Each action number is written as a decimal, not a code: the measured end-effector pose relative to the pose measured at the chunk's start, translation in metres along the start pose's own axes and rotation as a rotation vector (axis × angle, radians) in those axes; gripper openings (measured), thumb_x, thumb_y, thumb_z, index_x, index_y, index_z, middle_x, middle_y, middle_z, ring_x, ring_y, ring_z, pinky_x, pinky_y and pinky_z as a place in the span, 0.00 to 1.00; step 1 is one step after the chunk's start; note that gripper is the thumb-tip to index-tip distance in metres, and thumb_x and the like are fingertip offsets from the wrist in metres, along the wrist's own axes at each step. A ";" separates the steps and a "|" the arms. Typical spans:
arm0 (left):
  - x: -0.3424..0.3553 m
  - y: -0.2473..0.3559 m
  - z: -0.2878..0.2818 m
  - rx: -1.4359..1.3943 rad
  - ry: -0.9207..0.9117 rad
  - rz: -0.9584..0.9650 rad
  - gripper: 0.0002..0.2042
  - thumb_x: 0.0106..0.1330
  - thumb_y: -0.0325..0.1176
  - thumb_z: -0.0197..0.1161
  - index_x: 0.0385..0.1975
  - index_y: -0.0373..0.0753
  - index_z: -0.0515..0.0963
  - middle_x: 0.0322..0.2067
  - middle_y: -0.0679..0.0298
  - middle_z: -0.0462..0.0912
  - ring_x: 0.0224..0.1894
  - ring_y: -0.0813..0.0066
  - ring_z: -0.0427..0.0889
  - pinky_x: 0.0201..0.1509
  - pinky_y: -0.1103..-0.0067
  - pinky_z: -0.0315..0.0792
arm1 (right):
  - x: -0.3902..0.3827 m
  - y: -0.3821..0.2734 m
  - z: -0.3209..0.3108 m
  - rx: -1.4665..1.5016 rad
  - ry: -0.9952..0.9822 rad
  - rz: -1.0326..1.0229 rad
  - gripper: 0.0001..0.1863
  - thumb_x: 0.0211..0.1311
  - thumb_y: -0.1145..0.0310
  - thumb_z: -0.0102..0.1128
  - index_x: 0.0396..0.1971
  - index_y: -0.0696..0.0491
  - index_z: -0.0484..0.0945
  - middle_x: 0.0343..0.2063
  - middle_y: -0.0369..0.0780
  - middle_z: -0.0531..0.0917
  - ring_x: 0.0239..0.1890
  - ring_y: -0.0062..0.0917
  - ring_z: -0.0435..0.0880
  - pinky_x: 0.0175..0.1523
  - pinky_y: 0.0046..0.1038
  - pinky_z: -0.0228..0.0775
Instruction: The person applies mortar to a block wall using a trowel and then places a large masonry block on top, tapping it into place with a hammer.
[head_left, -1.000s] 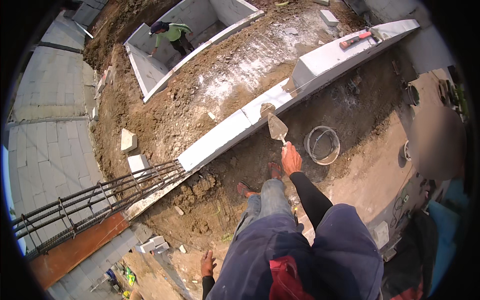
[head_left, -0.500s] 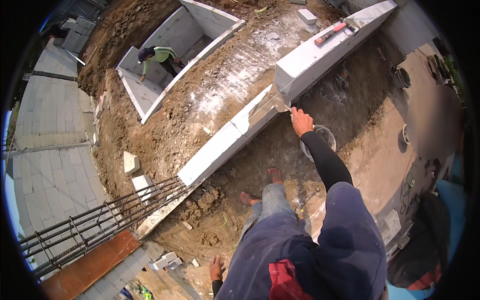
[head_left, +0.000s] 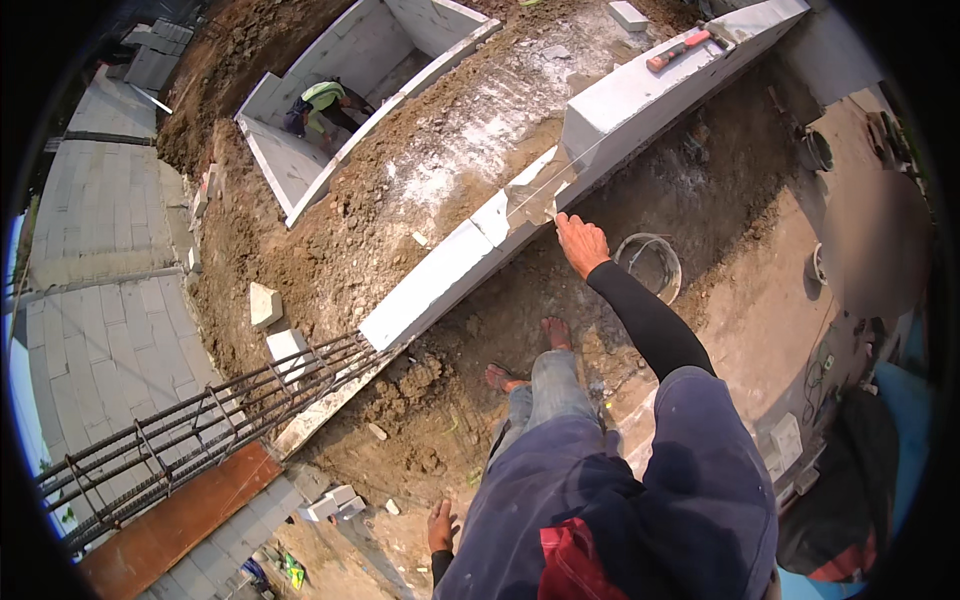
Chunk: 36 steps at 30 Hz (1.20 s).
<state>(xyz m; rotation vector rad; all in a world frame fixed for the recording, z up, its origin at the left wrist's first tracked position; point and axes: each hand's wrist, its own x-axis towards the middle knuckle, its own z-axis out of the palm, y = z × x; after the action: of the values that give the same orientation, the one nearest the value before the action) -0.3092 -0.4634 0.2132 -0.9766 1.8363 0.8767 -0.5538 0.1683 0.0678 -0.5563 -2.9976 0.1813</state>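
My right hand is closed round the handle of a trowel at the near side of a low wall of pale blocks. The trowel blade lies against wet grey mortar on the wall's lower course, just left of where a taller block begins. A thin string line crosses above the mortar. My left hand hangs low beside my body, fingers loosely apart and holding nothing. Close to my right forearm, a round bucket stands on the dirt.
A hammer with an orange handle lies on the taller block. Reinforcing bars stick out from the wall's left end, beside a rust-brown board. Another person bends inside a block-walled pit. Loose blocks lie on the soil.
My right hand and the trowel have moved left along the wall, away from the taller block. The person in the pit has bent lower. My view has shifted slightly.
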 end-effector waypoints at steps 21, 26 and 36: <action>0.034 -0.007 -0.074 0.037 0.048 -0.028 0.31 0.69 0.53 0.61 0.64 0.38 0.68 0.58 0.57 0.75 0.57 0.60 0.76 0.57 0.67 0.73 | 0.050 -0.004 0.004 0.517 -0.120 0.754 0.24 0.69 0.52 0.50 0.50 0.60 0.71 0.42 0.59 0.84 0.49 0.56 0.82 0.55 0.50 0.74; 0.059 0.005 -0.117 0.014 0.045 0.003 0.39 0.69 0.55 0.60 0.74 0.42 0.55 0.68 0.55 0.68 0.66 0.50 0.71 0.60 0.60 0.70 | 0.011 -0.084 0.013 0.497 -0.270 0.335 0.19 0.72 0.57 0.49 0.46 0.60 0.69 0.33 0.58 0.84 0.40 0.55 0.84 0.47 0.53 0.74; 0.065 -0.033 -0.088 0.404 -0.179 0.046 0.37 0.69 0.56 0.59 0.71 0.39 0.59 0.66 0.53 0.69 0.61 0.52 0.76 0.57 0.59 0.71 | -0.198 -0.004 -0.008 0.466 -0.182 0.447 0.15 0.66 0.60 0.56 0.43 0.55 0.72 0.28 0.53 0.84 0.36 0.54 0.84 0.43 0.53 0.74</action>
<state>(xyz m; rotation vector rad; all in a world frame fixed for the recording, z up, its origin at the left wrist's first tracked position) -0.3331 -0.5704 0.1828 -0.5858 1.7929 0.5657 -0.3700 0.0941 0.0636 -1.1803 -2.7847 0.9717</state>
